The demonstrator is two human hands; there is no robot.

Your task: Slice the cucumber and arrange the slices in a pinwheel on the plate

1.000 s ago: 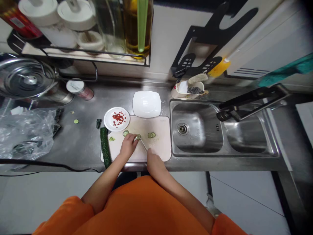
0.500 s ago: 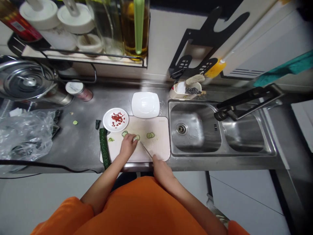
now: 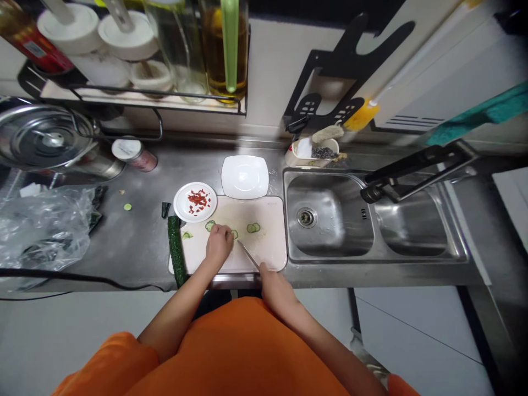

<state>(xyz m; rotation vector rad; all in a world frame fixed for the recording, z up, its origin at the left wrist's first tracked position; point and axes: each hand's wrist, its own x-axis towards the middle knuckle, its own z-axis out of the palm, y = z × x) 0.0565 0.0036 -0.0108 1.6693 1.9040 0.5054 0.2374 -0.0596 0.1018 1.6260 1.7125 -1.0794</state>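
My right hand (image 3: 277, 287) is closed round the handle of a knife (image 3: 249, 256), whose blade points up and left over the pale cutting board (image 3: 270, 250). At the board's middle my left hand (image 3: 218, 245) is curled with its fingertips together; whatever they pinch is hidden. A thin cucumber slice (image 3: 235, 234) shows right beside those fingertips, near the knife's tip. Other cucumber slices (image 3: 253, 227) lie to the right, and one more slice (image 3: 210, 225) is just behind my left hand. A long dark green cucumber (image 3: 176, 250) rests along the board's left edge.
A white plate with red chopped bits (image 3: 206, 213) overlaps the board's back left corner. Behind the board stands a white dish (image 3: 245, 176). The steel sink (image 3: 330, 217) and black faucet (image 3: 396, 181) are on the right. A plastic bag (image 3: 49, 225) lies at left.
My left hand has shifted slightly right and turned, with its fingers curling in more beside the slice. The knife and my right hand have moved a little right and down.
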